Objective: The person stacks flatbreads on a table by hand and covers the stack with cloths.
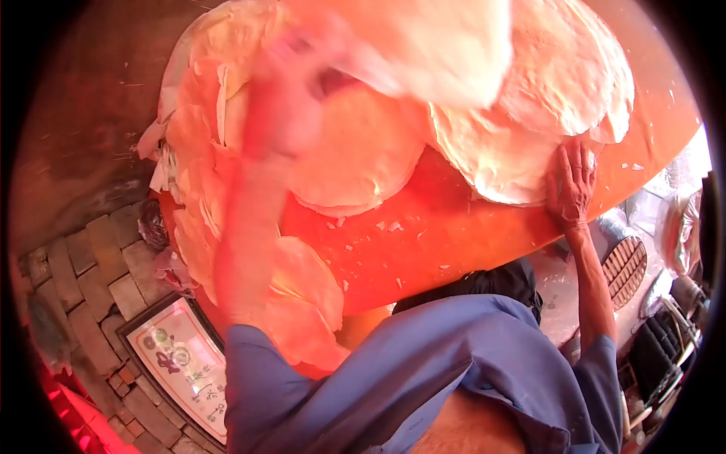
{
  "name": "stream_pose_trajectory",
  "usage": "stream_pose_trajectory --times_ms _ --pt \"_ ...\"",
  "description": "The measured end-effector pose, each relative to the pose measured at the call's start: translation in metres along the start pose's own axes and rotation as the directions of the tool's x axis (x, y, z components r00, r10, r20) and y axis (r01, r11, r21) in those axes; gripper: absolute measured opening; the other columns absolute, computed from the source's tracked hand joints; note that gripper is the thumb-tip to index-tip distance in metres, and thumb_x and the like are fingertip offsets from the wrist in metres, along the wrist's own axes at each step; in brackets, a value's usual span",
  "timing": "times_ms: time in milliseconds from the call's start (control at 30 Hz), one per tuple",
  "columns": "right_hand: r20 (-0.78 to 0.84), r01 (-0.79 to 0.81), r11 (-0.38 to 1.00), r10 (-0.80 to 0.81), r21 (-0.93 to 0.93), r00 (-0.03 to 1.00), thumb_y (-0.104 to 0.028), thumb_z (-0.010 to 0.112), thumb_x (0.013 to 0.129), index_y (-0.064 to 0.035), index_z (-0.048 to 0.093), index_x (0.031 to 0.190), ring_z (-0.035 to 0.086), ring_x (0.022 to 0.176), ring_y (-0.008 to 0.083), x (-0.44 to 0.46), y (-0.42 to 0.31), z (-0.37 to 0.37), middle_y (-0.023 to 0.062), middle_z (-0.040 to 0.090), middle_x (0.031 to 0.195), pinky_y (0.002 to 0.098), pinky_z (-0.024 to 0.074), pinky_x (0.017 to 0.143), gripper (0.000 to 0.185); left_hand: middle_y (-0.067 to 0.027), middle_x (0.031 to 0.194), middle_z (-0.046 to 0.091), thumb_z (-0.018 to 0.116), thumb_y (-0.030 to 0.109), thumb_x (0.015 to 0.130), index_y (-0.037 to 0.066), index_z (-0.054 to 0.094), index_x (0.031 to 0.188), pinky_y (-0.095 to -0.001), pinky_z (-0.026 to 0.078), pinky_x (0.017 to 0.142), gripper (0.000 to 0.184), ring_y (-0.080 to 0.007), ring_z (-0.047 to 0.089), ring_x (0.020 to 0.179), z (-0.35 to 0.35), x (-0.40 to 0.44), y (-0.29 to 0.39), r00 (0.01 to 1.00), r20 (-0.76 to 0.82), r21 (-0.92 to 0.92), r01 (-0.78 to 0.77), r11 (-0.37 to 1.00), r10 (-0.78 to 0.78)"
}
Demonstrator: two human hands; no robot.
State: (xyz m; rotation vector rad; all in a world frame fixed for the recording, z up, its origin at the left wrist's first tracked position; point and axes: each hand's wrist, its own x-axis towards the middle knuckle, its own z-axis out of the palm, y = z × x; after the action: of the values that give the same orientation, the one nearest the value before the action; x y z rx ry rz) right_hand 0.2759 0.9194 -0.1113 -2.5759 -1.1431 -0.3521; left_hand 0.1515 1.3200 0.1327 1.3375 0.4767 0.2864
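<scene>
Blue shirt (446, 340), six o'clock; left hand (301, 64), eleven (fingers: can't tell); I judge pale sheet (439, 49) handling, needing level support next; right hand (572, 181), near three, fingers slightly spread.

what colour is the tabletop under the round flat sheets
The tabletop looks bright orange-red, showing best in the head view.

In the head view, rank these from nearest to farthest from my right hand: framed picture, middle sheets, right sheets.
From your right hand:
1. Right sheets: at your fingers, on the table's right.
2. Middle sheets: farther left, on the table.
3. Framed picture: lower left, beyond the table's edge.
</scene>
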Motion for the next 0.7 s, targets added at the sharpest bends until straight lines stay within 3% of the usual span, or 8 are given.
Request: stream_pose_trajectory --times_ms 67,100,200,400,567,633,667,700 --pt "0.000 -0.005 1.000 0.005 -0.004 1.000 -0.021 0.063 0.085 -0.0047 0.051 0.138 0.034 0.140 0.0396 0.002 0.001 -0.002 0.0205 0.040 0.149 0.0551 0.0224 0.115 0.057 -0.0090 0.094 0.068 0.061 0.014 0.091 0.000 0.064 0.107 -0.0324 0.056 0.077 0.021 -0.0161 0.068 0.089 -0.024 -0.009 -0.065 0.994 -0.071 0.131 0.092 0.987 -0.083" --pt "-0.003 -0.005 1.000 0.005 0.001 1.000 -0.021 0.063 0.085 -0.0047 0.051 0.138 0.034 0.140 0.0395 0.003 -0.001 -0.003 0.0206 0.040 0.149 0.0550 0.0224 0.115 0.057 -0.0110 0.098 0.067 0.064 0.018 0.089 0.000 0.063 0.110 -0.0351 0.056 0.080 0.028 -0.0203 0.067 0.093 -0.049 -0.007 -0.098 0.988 -0.145 0.483 0.021 0.876 0.056" --pt "-0.008 -0.011 1.000 0.011 0.004 1.000 -0.021 0.063 0.084 -0.0047 0.051 0.138 0.034 0.139 0.0396 0.004 -0.003 -0.002 0.0207 0.040 0.149 0.0547 0.0224 0.115 0.057 -0.0171 0.107 0.063 0.073 0.031 0.082 0.000 0.060 0.119 -0.0422 0.051 0.086 0.050 -0.0324 0.063 0.102 -0.131 -0.004 -0.159 0.919 -0.048 0.979 -0.034 0.201 0.391" --pt "0.018 -0.036 0.999 0.037 -0.037 0.999 -0.021 0.064 0.083 -0.0050 0.051 0.137 0.034 0.139 0.0395 0.002 0.002 -0.010 0.0207 0.040 0.149 0.0559 0.0225 0.114 0.058 -0.0175 0.107 0.062 0.071 0.034 0.080 0.007 0.065 0.108 -0.0457 0.049 0.086 0.039 -0.0361 0.059 0.105 -0.134 0.046 -0.178 0.883 -0.256 0.967 0.230 0.112 0.393" --pt "0.024 -0.086 0.996 0.085 0.038 0.996 -0.024 0.068 0.083 -0.0075 0.055 0.135 0.035 0.139 0.0390 0.005 -0.008 -0.004 0.0179 0.042 0.148 0.0573 0.0223 0.113 0.056 -0.0184 0.092 0.066 0.060 0.030 0.083 0.004 0.067 0.087 -0.0508 0.050 0.078 0.027 -0.0401 0.063 0.089 -0.205 0.064 -0.190 0.915 -0.139 0.980 0.181 -0.078 0.378" --pt "0.009 -0.083 0.995 0.083 0.054 0.997 -0.024 0.068 0.083 -0.0073 0.058 0.130 0.037 0.138 0.0383 0.005 -0.006 -0.001 0.0175 0.044 0.146 0.0580 0.0223 0.113 0.051 -0.0203 0.079 0.066 0.055 0.024 0.083 0.000 0.064 0.082 -0.0480 0.050 0.070 0.025 -0.0387 0.064 0.074 -0.217 0.057 -0.174 0.895 -0.243 0.962 0.272 -0.027 0.373" --pt "-0.009 -0.075 0.994 0.076 0.076 0.997 -0.024 0.069 0.083 -0.0071 0.061 0.126 0.039 0.137 0.0377 0.004 -0.005 -0.002 0.0170 0.047 0.144 0.0587 0.0223 0.112 0.047 -0.0203 0.076 0.065 0.054 0.022 0.083 0.000 0.063 0.081 -0.0456 0.049 0.068 0.024 -0.0361 0.063 0.071 -0.215 0.049 -0.163 0.872 -0.279 0.959 0.233 0.159 0.403" --pt "-0.136 -0.054 0.999 0.054 0.006 0.989 -0.020 0.071 0.083 -0.0067 0.065 0.116 0.054 0.123 0.0345 0.013 -0.015 -0.023 0.0157 0.060 0.128 0.0520 0.0358 0.105 0.036 -0.0203 0.072 0.063 0.052 0.020 0.082 -0.001 0.062 0.080 -0.0431 0.049 0.066 0.023 -0.0335 0.063 0.068 -0.211 0.040 -0.150 0.847 -0.321 0.923 0.181 0.339 0.423"
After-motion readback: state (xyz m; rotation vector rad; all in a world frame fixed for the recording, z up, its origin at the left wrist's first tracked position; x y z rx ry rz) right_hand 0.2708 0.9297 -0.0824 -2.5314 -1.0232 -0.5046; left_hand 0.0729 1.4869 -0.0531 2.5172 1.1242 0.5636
